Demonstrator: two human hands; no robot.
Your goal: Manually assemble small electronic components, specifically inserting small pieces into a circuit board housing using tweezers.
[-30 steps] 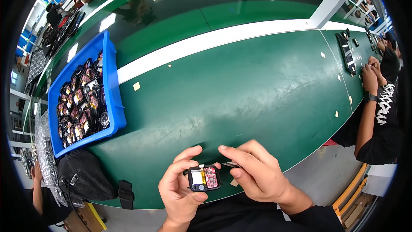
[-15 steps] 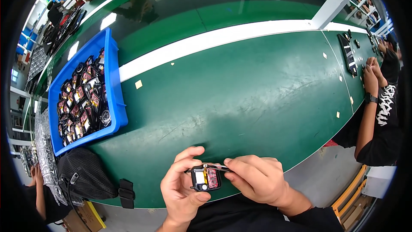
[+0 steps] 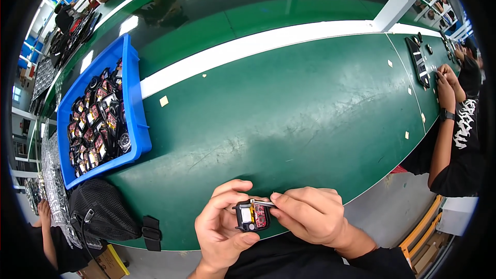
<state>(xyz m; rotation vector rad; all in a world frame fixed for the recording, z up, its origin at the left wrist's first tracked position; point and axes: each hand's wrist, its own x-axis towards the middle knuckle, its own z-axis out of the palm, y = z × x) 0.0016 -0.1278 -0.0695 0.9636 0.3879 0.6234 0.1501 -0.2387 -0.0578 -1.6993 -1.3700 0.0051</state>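
Note:
My left hand (image 3: 219,227) is closed round a small black watch case (image 3: 253,215), gripping it at the sides near the table's front edge. The case's inside faces up and shows a red circuit board, a silvery-white block and a strip of yellow tape. Between the thumb and fingers of my right hand (image 3: 312,214) is a thin metal tool, which looks like tweezers (image 3: 264,203). Its tip reaches the upper edge of the case, by the yellow strip; whether it grips anything there is too small to tell.
A blue bin (image 3: 135,98) full of similar opened watch cases (image 3: 95,124) stands at the left. In front of it lies a black mesh bag (image 3: 103,212) with a strap. Paper bits dot the green table (image 3: 279,124). At the right, a co-worker's hands (image 3: 447,85) work beside a black tray (image 3: 417,62).
The watch case has shifted slightly right and down with my left hand. The tool's tip stays at its upper edge, and my right hand has barely moved.

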